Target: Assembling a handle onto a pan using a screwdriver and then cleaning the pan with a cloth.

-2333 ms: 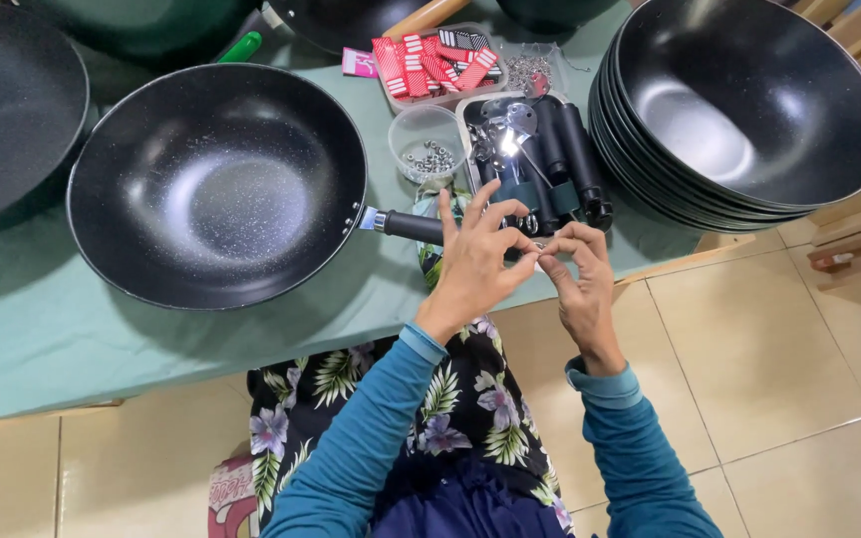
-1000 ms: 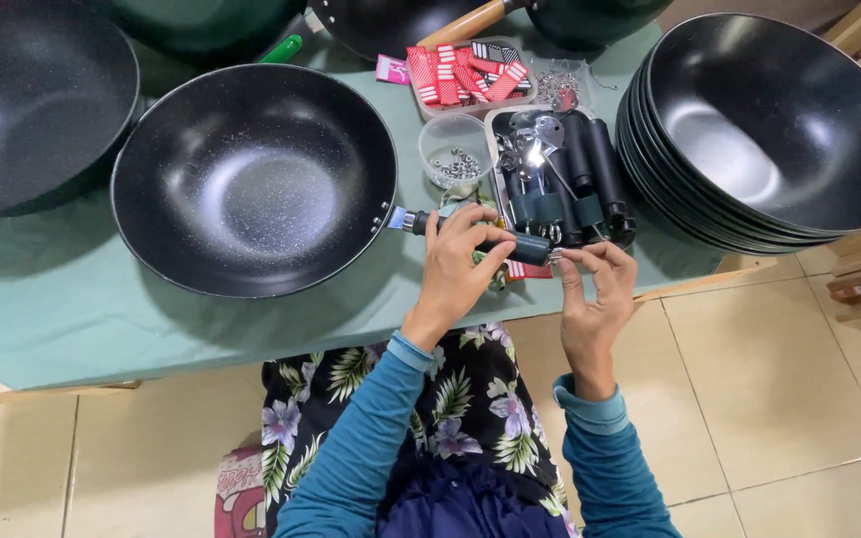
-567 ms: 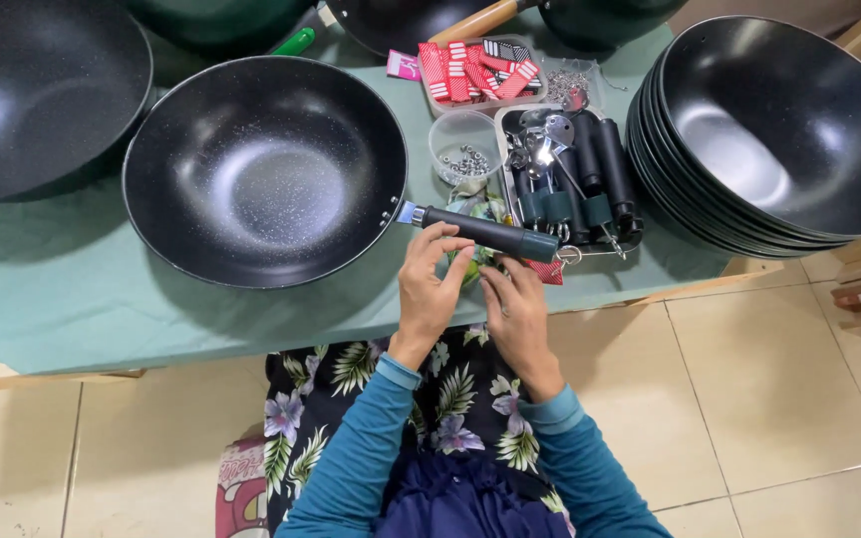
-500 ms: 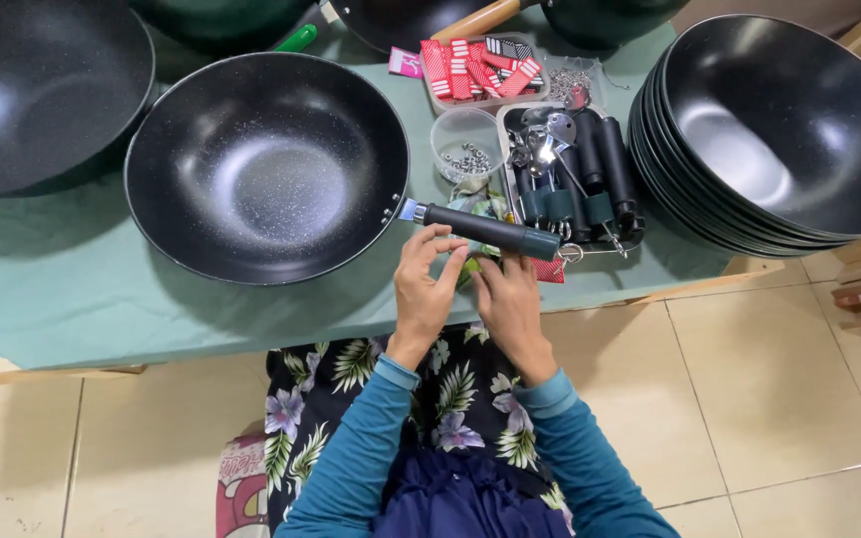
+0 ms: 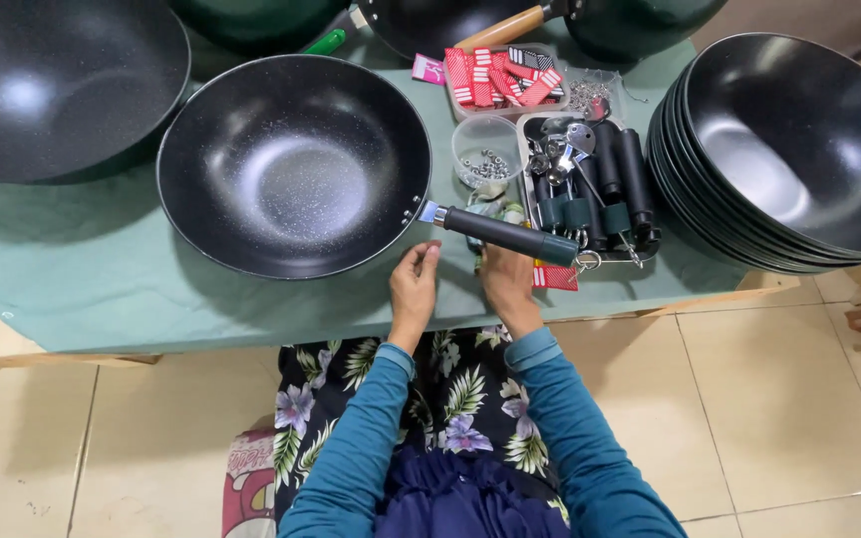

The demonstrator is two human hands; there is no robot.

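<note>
A black speckled wok (image 5: 293, 164) sits on the green-covered surface (image 5: 82, 279), its rim bracket turned right toward the person. A dark handle (image 5: 506, 232) with a green end cap lies against that bracket, slanting right and nearer, so it lines up with the wok's mount. The handle rests there on its own; neither hand grips it.

The left hand (image 5: 415, 287) lies at the near edge of the surface just below the bracket, fingers loosely curled and empty, close enough to steady the wok. The right hand (image 5: 506, 283) sits just under the handle's middle, palm down. Its fingers seem to press on something small on the cloth, though the view does not show whether it holds anything.

Supplies are set within arm's reach to the right of the wok. A small clear cup (image 5: 487, 151) of metal fasteners stands just beyond the handle. A tray (image 5: 590, 179) beside it holds more dark handles and metal fittings. Farther back is a container of red and white tags (image 5: 498, 75), and one such tag (image 5: 554, 277) lies near the right hand. A stack of nested black woks (image 5: 789, 149) fills the right end, and another wok (image 5: 52, 85) rests at far left.
</note>
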